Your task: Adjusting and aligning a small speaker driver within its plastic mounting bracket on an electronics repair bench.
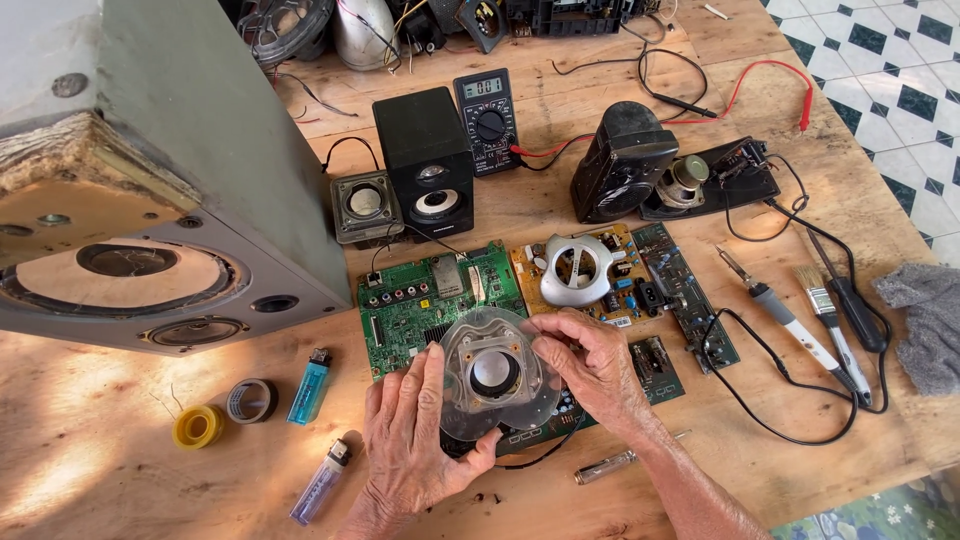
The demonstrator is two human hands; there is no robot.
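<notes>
Here both hands gripped the clear plastic speaker mount: left hand fingers clasped its left edge, right hand fingers pinched its right rim. Beneath the fingers lay a green circuit board on the tabletop; two lighters lay left of them.

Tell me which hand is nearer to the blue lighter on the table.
Left. The left hand grips the clear speaker frame just right of the blue lighter, apart from it. The right hand holds the frame's far side, farther away.
</notes>
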